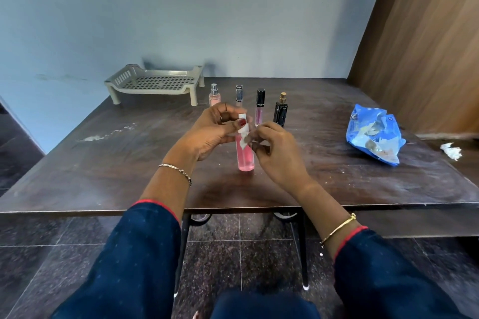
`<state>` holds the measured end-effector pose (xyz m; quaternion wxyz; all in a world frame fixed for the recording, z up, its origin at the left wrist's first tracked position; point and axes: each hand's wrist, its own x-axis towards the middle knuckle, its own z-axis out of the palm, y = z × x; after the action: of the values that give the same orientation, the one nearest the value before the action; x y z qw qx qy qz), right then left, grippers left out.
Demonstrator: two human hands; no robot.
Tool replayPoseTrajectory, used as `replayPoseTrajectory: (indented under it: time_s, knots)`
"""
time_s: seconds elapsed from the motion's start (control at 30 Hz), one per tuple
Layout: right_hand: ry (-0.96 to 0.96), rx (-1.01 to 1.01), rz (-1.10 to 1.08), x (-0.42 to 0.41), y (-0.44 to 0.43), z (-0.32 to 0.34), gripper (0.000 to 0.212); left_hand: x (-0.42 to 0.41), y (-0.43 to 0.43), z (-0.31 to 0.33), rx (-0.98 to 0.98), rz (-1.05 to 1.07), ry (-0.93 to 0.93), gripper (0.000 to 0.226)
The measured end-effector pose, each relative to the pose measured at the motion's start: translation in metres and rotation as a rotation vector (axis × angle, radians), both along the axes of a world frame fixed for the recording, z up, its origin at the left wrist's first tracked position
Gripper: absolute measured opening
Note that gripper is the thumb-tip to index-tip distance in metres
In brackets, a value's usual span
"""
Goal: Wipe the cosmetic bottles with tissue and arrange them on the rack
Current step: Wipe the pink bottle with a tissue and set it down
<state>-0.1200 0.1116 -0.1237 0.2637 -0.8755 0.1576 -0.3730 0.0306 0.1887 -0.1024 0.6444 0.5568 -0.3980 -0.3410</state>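
Head view: left hand (210, 134) is curled round the upper part of the tall pink bottle (245, 158), thumb with a red nail pressed on the white cap. Right hand (274, 153) pinches a small piece of tissue (244, 141) against the bottle's right side, just under the cap, other fingers curled in. The bottle is upright near the middle of the table (103, 163). Its base is at the surface, but I can't tell if it actually touches.

4 more bottles stand upright in a row behind the hands, apart from each other:
- small pink bottle (214, 97), silver sprayer, far left
- slim clear bottle (239, 96), dark cap, lower part hidden by the left hand
- slim violet bottle (260, 106), black cap
- black bottle (280, 111), gold sprayer, far right

The rack (155, 83) is beige, perforated and on 4 legs, at the back left of the table against the wall, with nothing on it. The small pink bottle is just beside its front right leg.

A blue packet (373, 134) lies crumpled on the right side of the table, well apart from the bottles. A crumpled white wad (451, 151) sits further right of it. There is 1 bracelet on each wrist, and the sleeves are dark blue.
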Motion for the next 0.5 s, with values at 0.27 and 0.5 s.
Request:
replayPoseTrajectory:
  time_s: [0.27, 0.5]
  knots:
    - [0.256, -0.061, 0.015, -0.021, 0.006, -0.029, 0.018, -0.018, -0.003, 0.009, 0.037, 0.020, -0.115, 0.022]
    - [0.204, -0.036, -0.041, -0.021, 0.001, -0.020, 0.025, -0.017, 0.009, 0.007, -0.035, 0.216, -0.056, 0.025]
